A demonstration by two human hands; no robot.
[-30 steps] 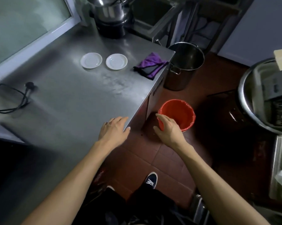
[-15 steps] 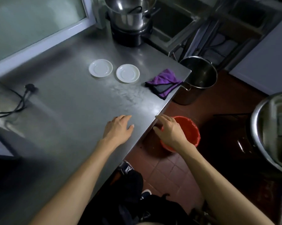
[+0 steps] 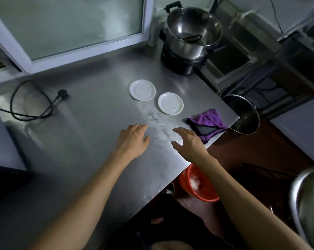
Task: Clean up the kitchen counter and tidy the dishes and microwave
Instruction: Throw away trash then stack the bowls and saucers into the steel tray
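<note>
- Left hand (image 3: 132,139), fingers relaxed, flat on steel desk (image 3: 80,150).
- Right hand (image 3: 188,143), grip wide, empty, beside purple cloth (image 3: 209,121).
- Two saucers (image 3: 142,90) beyond.

The table (image 3: 80,141) edge hides part of the red bucket (image 3: 199,186); the right frame edge crops a steel bowl (image 3: 304,204).

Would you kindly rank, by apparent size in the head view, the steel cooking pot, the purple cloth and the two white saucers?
1. Steel cooking pot.
2. Purple cloth.
3. The two white saucers, which look alike.
</note>
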